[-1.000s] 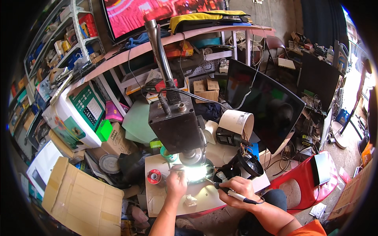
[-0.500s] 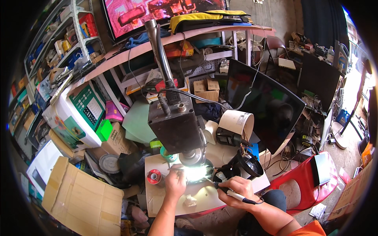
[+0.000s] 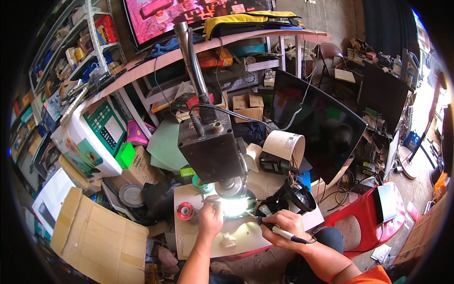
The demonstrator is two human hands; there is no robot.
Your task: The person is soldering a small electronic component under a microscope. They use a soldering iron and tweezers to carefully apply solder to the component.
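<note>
Cluttered workshop; pale flat surface (image 3: pixel 191 229) at near centre, below black box-shaped microscope camera (image 3: pixel 208 154). Right hand (image 3: pixel 287 224) grips white-and-black pen-shaped corded tool (image 3: pixel 283 233), tip toward white glare (image 3: pixel 234 207); left hand (image 3: pixel 211 220) closed, contents unclear. Steady wrists, light touch seem best.

one corded tool (image 3: pixel 283 233), one red spool (image 3: pixel 185 211), one lit screen (image 3: pixel 176 18)

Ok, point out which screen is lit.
The pink-lit screen at the picture's top edge; the tilted black screen, lower and further right, is dark.
</note>
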